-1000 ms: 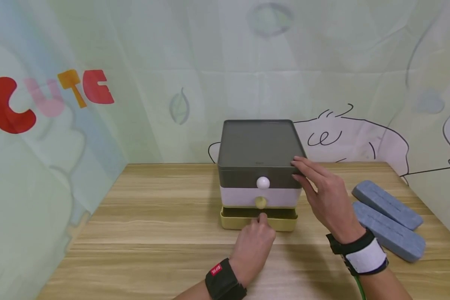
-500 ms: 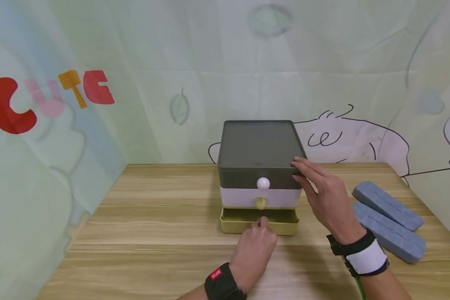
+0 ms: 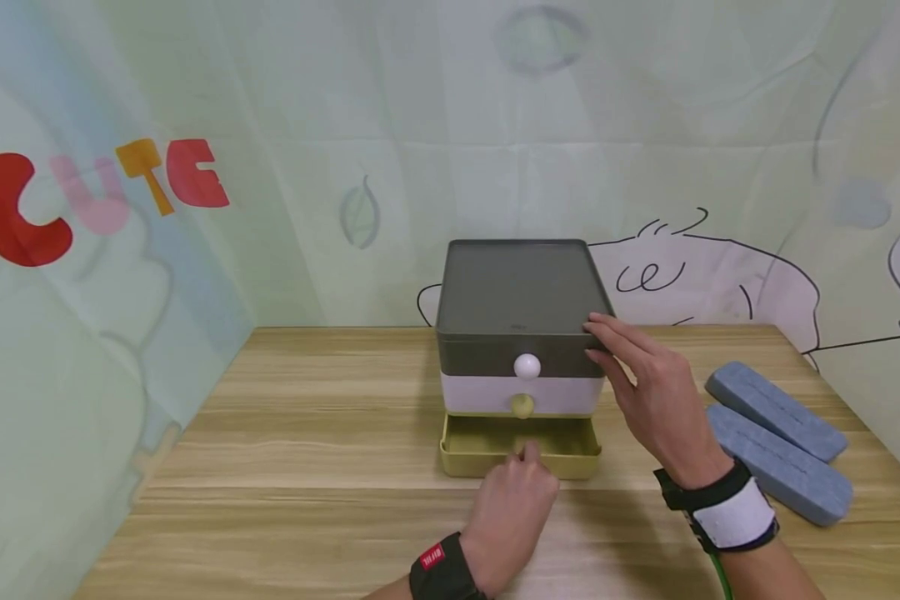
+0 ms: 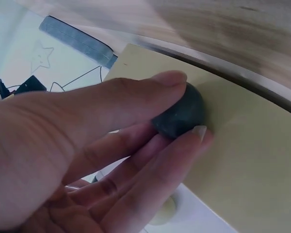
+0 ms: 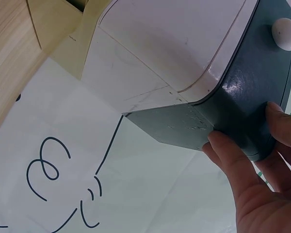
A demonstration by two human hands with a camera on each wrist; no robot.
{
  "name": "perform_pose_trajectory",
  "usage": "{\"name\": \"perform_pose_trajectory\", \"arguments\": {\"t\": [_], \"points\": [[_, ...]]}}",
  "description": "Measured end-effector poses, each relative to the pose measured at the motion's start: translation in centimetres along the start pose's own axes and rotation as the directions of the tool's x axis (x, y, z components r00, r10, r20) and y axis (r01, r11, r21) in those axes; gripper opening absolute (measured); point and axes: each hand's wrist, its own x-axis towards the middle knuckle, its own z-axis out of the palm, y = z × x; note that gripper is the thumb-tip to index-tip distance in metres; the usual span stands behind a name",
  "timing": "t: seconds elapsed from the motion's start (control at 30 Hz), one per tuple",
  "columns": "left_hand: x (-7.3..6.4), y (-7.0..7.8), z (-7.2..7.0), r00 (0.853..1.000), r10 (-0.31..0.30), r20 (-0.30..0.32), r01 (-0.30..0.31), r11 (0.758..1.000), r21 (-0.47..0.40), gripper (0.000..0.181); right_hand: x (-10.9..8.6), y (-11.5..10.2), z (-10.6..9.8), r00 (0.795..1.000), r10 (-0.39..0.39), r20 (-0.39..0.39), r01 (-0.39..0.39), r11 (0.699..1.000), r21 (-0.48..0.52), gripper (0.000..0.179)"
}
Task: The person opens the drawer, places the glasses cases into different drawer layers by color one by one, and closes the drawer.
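Observation:
A small three-tier drawer box (image 3: 521, 287), dark grey on top, pale lilac in the middle and yellow at the bottom, stands on the wooden table. Its yellow bottom drawer (image 3: 468, 464) is pulled partway out, and the inside shows bare. My left hand (image 3: 516, 512) pinches the dark round knob (image 4: 185, 114) on that drawer's front between thumb and fingers. At the top tier's front right corner, my right hand (image 3: 656, 404) grips the box, thumb and fingers on either side of the corner. A white knob (image 3: 527, 367) and a yellow knob (image 3: 522, 406) mark the upper drawers.
Two blue-grey oblong blocks (image 3: 780, 462) lie on the table (image 3: 307, 433) to the right, beside my right wrist. A printed cloth backdrop (image 3: 307, 125) rises behind the table and along its sides.
The yellow bottom drawer has slid further out toward me, with my left hand moving back along with it on the knob. My right hand has stayed on the box's corner.

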Motion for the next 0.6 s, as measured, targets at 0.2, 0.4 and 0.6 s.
{"name": "perform_pose_trajectory", "arguments": {"t": [0.2, 0.4, 0.6], "points": [[-0.10, 0.19, -0.24, 1.000, -0.004, -0.006, 0.004, 1.000, 0.010, 0.010, 0.03, -0.03, -0.01, 1.000, -0.002, -0.001, 0.002, 1.000, 0.002, 0.039], [-0.14, 0.37, 0.01, 0.998, -0.019, -0.055, 0.020, 0.999, 0.027, 0.013, -0.01, -0.03, 0.03, 1.000, -0.002, -0.001, 0.002, 1.000, 0.006, 0.039], [-0.30, 0.44, -0.08, 0.997, -0.027, -0.068, 0.029, 0.999, 0.040, 0.011, -0.01, 0.03, 0.04, 1.000, -0.004, -0.004, 0.004, 1.000, 0.005, 0.039]]}}
